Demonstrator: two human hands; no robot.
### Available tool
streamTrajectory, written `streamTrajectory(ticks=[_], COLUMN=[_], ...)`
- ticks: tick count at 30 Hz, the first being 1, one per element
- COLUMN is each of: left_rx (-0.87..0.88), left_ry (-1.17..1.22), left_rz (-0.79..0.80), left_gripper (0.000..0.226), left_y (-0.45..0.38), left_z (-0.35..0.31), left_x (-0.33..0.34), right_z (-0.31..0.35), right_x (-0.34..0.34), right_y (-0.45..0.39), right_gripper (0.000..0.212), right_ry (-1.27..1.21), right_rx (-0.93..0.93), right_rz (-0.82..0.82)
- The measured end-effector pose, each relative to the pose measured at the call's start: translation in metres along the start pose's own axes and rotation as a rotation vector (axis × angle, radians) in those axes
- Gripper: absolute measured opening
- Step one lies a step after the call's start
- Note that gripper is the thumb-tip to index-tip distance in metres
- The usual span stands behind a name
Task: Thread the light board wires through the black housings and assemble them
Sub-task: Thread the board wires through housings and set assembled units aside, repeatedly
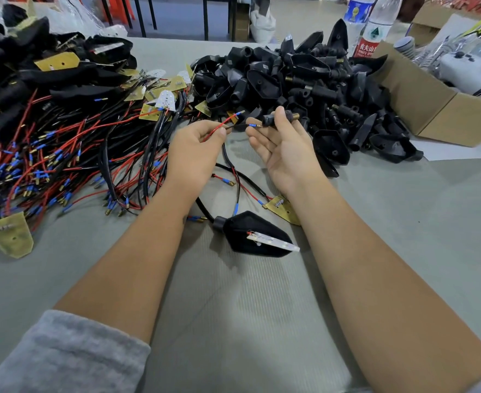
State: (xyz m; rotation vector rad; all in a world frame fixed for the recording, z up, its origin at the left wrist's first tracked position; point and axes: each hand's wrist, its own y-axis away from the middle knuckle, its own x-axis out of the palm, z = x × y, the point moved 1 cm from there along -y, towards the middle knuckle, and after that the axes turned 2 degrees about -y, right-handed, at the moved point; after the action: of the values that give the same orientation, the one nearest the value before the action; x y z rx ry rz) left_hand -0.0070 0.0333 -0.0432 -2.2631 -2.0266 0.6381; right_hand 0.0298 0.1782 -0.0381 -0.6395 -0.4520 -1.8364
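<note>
At frame centre, the left hand (196, 148) pinches red and black wires (224, 125) toward a black housing (270, 120) gripped by the right hand (283, 146); one assembled housing (250, 234) lies below, piles remain.

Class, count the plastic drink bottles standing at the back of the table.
2, side by side at the far right edge: a blue-labelled bottle and, right of it, a red-labelled bottle. Others may be hidden behind the black housings.
</note>
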Motion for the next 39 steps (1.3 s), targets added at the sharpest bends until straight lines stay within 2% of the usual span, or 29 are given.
streamTrajectory(ticks=[10,17,24,33,39], left_rx=[0.004,0.017,0.045,0.100,0.108], left_ry=[0.045,0.031,0.037,-0.165,-0.174], left_rz=[-0.010,0.023,0.048,0.080,0.079], left_gripper=[0.014,0.015,0.017,0.016,0.026], left_y=[0.0019,0.0032,0.0039,0.0053,0.0075], left_z=[-0.0019,-0.0032,-0.0036,-0.0022,-0.0051], left_x=[-0.0012,0.0009,0.0004,0.0015,0.0011], right_z=[0.0000,-0.0003,-0.0006,-0.0005,0.0015], right_x=[-0.0001,0.0006,0.0002,-0.0005,-0.0015], right_y=[0.0004,0.0003,-0.0010,-0.0024,-0.0026], right_gripper=[0.007,0.018,0.018,0.016,0.018], right_ry=[0.043,0.026,0.012,0.002,-0.004], right_rx=[0.033,0.017,0.026,0.026,0.070], right_rz=[0.078,0.013,-0.029,-0.024,-0.036])
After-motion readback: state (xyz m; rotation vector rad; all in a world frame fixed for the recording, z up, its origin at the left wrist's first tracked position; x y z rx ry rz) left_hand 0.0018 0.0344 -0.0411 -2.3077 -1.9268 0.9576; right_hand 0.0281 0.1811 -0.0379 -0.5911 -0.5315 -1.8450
